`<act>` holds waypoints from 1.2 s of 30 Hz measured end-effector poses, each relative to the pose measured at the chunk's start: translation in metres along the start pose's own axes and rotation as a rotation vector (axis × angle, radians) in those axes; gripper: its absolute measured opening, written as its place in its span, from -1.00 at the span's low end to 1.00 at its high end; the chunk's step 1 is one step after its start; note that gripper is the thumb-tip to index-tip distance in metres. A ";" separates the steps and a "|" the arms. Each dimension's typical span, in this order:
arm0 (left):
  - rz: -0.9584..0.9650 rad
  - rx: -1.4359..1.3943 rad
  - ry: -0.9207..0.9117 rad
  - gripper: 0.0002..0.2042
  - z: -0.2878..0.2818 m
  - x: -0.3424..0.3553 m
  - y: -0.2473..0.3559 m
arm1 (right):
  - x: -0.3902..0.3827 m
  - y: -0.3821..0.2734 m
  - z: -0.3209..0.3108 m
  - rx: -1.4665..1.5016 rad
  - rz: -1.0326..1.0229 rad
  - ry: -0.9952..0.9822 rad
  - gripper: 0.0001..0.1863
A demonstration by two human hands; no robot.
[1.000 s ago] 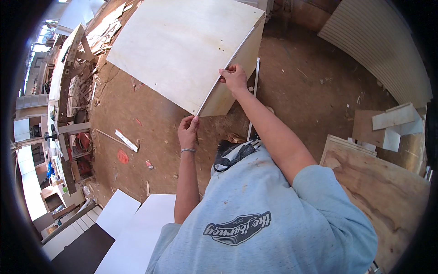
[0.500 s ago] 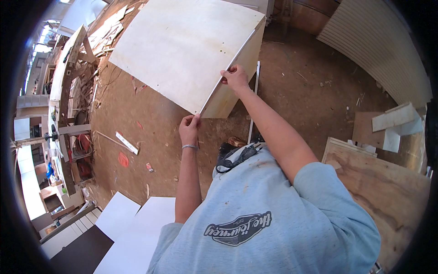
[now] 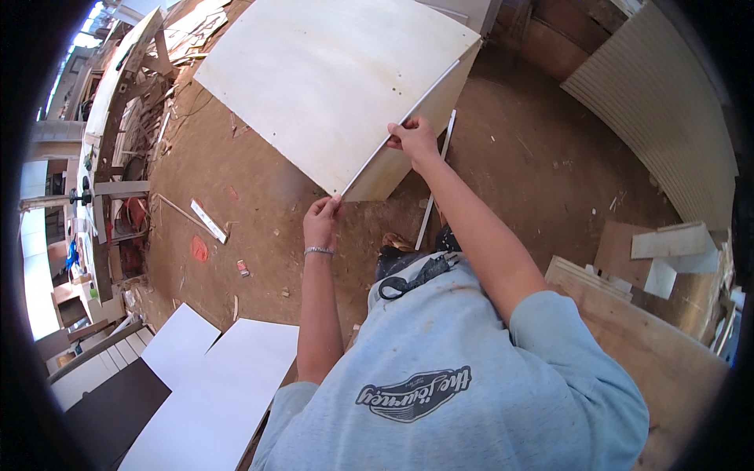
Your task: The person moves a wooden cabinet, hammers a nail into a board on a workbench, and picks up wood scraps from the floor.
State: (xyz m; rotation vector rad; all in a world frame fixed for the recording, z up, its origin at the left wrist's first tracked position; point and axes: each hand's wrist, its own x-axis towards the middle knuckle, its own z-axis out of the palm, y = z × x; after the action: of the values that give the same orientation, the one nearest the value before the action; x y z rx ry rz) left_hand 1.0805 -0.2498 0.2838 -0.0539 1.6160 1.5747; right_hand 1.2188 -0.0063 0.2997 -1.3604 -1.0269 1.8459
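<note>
A large pale wooden box with a flat top panel stands on the floor in front of me. Along the top panel's right-hand edge lies a thin white strip. The fingers of my left hand pinch the strip's near end at the panel's near corner. Farther up, my right hand has thumb and fingers closed on the strip about midway along. Past the right hand the strip runs on, stopping short of the panel's far right corner. How snugly it sits against the edge cannot be made out.
On the floor right of the box lies a long white strip. White panels are at lower left, a plywood sheet at lower right. A cluttered workbench runs along the left. A ribbed panel is at far right.
The view has shifted slightly, so the box appears a little farther right. Both hands keep their hold on the strip, with little visible movement along it.
</note>
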 end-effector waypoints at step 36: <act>-0.096 0.155 0.073 -0.74 0.013 -0.014 0.008 | 0.071 -0.060 -0.064 -0.316 0.296 -0.555 -0.56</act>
State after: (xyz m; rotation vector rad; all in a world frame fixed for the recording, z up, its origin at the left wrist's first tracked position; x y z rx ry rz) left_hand 1.0918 -0.2443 0.3003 -0.1050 1.7611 1.3856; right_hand 1.2621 0.0976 0.3067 -1.2459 -1.5118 2.4461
